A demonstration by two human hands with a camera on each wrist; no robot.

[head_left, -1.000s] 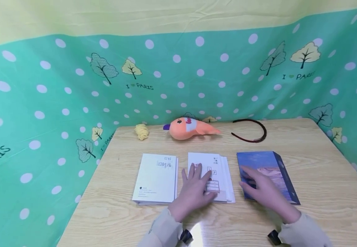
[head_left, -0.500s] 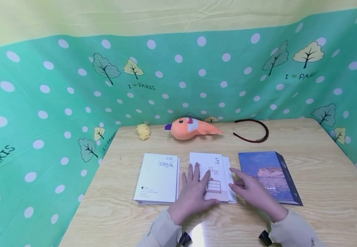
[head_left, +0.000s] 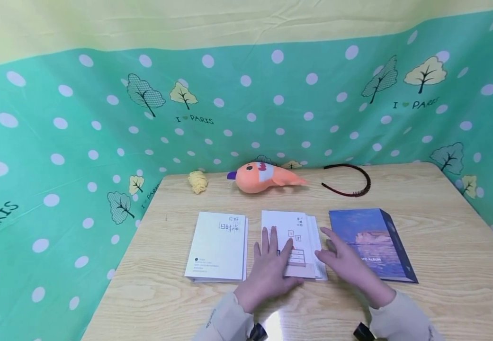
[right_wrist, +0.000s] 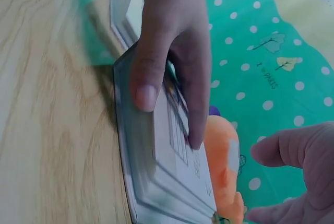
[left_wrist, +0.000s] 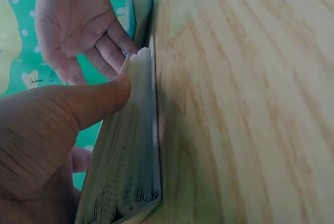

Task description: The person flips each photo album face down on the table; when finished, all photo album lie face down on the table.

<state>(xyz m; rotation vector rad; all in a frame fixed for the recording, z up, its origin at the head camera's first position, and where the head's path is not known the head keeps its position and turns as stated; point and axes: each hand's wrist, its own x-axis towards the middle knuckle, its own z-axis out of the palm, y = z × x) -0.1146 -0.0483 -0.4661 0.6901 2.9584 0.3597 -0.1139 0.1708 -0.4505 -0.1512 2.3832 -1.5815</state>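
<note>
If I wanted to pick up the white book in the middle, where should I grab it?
I'd take the white book by its right edge, coming in from the right. It lies flat, and layers step out past the cover along that edge, offering something to catch. The left hand rests on the cover's left part, so the right side looks freer.

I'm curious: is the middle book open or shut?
Shut: the book has its cover lying over the pages, beneath the left hand.

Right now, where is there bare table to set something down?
Bare wood shows left of the leftmost album, right of the blue album, and right of the headband. Crowded: the middle album, under the left hand, with the right hand beside it.
</note>
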